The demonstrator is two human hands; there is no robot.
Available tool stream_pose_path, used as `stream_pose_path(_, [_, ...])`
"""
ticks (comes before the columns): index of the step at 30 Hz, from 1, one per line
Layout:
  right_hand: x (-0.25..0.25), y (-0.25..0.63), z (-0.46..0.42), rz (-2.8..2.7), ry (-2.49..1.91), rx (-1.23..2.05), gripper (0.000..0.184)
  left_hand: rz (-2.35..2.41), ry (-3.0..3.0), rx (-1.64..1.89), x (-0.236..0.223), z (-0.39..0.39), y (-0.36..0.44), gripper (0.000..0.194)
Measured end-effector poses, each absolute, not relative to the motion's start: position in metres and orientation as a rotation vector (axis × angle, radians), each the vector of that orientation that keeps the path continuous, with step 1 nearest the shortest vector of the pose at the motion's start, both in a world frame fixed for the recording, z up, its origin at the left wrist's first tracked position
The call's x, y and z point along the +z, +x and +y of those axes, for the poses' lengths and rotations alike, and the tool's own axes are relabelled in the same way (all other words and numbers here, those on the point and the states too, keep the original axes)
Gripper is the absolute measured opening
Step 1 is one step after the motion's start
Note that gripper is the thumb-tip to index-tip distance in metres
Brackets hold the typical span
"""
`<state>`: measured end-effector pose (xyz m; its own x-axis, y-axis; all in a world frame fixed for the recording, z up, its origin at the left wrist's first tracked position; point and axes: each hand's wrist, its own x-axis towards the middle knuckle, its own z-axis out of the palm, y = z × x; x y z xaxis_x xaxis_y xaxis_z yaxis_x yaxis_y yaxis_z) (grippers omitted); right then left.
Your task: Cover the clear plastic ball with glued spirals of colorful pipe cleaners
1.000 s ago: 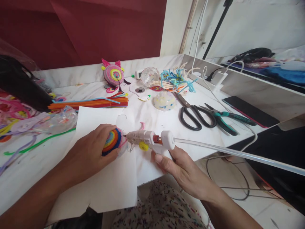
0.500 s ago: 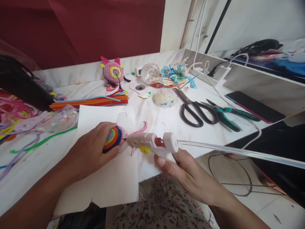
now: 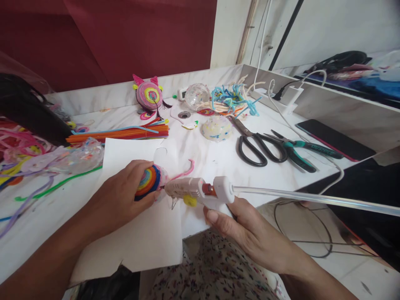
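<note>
My left hand (image 3: 129,189) grips a ball (image 3: 148,183) covered on one face with rainbow rings of pipe cleaner; its right side is clear plastic with pink specks. Wrapped round the handle of a white glue gun (image 3: 187,187) is my right hand (image 3: 240,221). The gun's nozzle points left, at the ball's clear side, and seems to touch it. A long clear glue stick (image 3: 300,198) sticks out of the gun's back. From the ball's right side a pink pipe cleaner (image 3: 186,171) runs off, its end curled. White paper (image 3: 150,241) lies under my left hand.
Black-handled scissors (image 3: 258,146) and green-black pliers (image 3: 300,152) lie on the right, beside a phone (image 3: 336,139). Behind stand a pink ringed ball figure (image 3: 148,95) and clear plastic domes (image 3: 216,127). Pipe cleaners (image 3: 118,134) are bundled at the left. A white cable (image 3: 336,175) crosses the table edge.
The glue gun has shifted slightly left, its nozzle closer along the ball's clear side. My left hand and the ball stay almost still.
</note>
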<state>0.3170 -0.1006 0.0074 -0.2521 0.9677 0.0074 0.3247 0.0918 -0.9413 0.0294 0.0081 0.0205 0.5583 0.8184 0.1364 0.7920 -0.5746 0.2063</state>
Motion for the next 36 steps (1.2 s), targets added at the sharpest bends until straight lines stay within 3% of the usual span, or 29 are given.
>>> stream_pose_path(29, [0.003, 0.316, -0.083, -1.58, -1.334, 1.217, 0.037, 1.38, 2.603, 0.24, 0.022, 0.013, 0.02, 0.051])
stream_pose_path(36, [0.003, 0.315, -0.078, -1.558, -1.228, 1.217, 0.03, 1.381, 2.599, 0.266, 0.022, 0.013, 0.019, 0.053])
